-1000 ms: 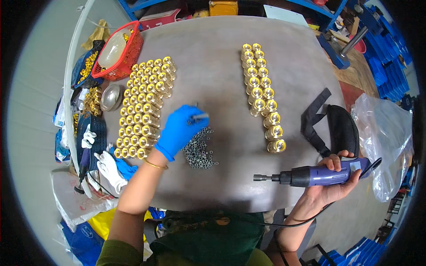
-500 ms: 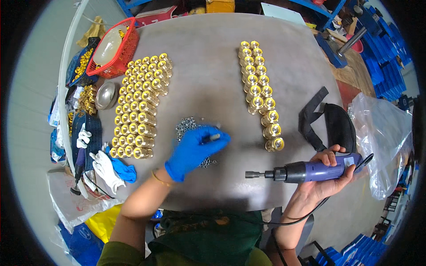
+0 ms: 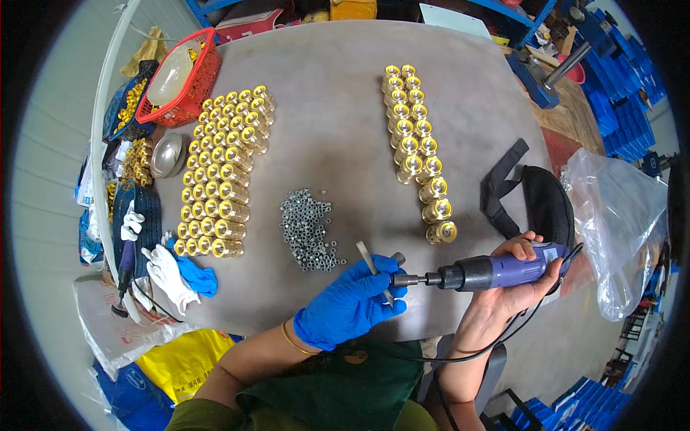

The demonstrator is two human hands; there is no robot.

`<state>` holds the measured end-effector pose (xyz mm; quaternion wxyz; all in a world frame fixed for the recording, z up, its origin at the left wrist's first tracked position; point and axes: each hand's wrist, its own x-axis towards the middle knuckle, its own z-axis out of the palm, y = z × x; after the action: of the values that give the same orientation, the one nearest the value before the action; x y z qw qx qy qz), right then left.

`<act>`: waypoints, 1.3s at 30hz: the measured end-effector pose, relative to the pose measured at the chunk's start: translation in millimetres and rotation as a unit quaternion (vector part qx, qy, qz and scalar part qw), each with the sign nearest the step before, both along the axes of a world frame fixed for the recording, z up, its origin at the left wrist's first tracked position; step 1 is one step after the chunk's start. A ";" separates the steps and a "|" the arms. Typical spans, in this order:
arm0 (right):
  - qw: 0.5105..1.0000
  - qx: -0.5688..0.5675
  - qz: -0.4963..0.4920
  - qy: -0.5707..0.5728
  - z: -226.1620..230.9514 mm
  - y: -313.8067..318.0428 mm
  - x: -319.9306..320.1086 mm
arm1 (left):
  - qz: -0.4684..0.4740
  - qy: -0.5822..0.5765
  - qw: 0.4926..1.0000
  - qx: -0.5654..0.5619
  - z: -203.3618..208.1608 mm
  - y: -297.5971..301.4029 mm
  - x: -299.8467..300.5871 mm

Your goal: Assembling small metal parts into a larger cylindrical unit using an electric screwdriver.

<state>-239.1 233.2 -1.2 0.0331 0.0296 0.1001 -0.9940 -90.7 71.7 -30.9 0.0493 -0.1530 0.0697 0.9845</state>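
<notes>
My left hand, in a blue glove, is closed on a thin pale grey rod that slants up between its fingers. A short dark cylindrical piece shows beside the fingertips; what it is I cannot make out. My bare right hand grips a purple corded electric screwdriver, held level and pointing left. Its dark socket bit meets the left fingertips, which hide the very end. Just beyond the left hand lies a loose pile of small grey hex nuts.
Rows of brass-coloured cylindrical fittings stand at left on the grey table. A double column of similar fittings stands right of centre. A black pouch, white gloves, a metal bowl and a red basket lie around.
My left hand has come from over the nuts toward me and to the right, up to the screwdriver's bit. The nut pile is now uncovered. The screwdriver has shifted slightly left.
</notes>
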 end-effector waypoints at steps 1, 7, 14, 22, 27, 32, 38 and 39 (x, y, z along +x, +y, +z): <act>1.000 0.006 0.000 -0.007 -1.0 0.2 -0.2 | 0.001 0.000 1.000 0.000 0.9 0.3 0.2; 1.000 -0.012 0.012 -0.022 -5.8 -3.1 -1.3 | -0.036 0.016 0.999 0.014 -0.4 -0.8 -1.7; 0.994 -0.066 0.071 -0.042 -16.5 3.3 -5.1 | -0.174 0.013 0.913 -0.368 28.0 -36.1 -11.4; 0.997 -0.048 0.054 -0.039 -11.9 4.7 -2.8 | 0.027 -0.140 0.427 -0.893 -4.1 -158.7 -17.4; 0.997 -0.033 0.052 -0.048 -12.0 4.7 -1.6 | 0.013 -0.156 0.504 -0.850 -21.8 -169.5 -17.6; 0.997 -0.020 0.051 -0.050 -21.0 7.7 -4.4 | 0.005 -0.146 0.460 -0.876 -25.3 -169.5 -17.7; 0.996 -0.017 0.056 -0.061 -15.6 3.8 -2.8 | -0.002 -0.138 0.475 -0.869 -13.0 -161.9 -21.9; 0.996 -0.017 0.057 -0.062 -15.8 3.7 -2.5 | -0.002 -0.143 0.476 -0.868 -12.8 -161.0 -22.2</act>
<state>-241.6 236.9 -17.0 0.0959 0.0846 0.0830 -0.9883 -112.8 -89.2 -43.7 -0.0975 -0.2567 0.8808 0.3857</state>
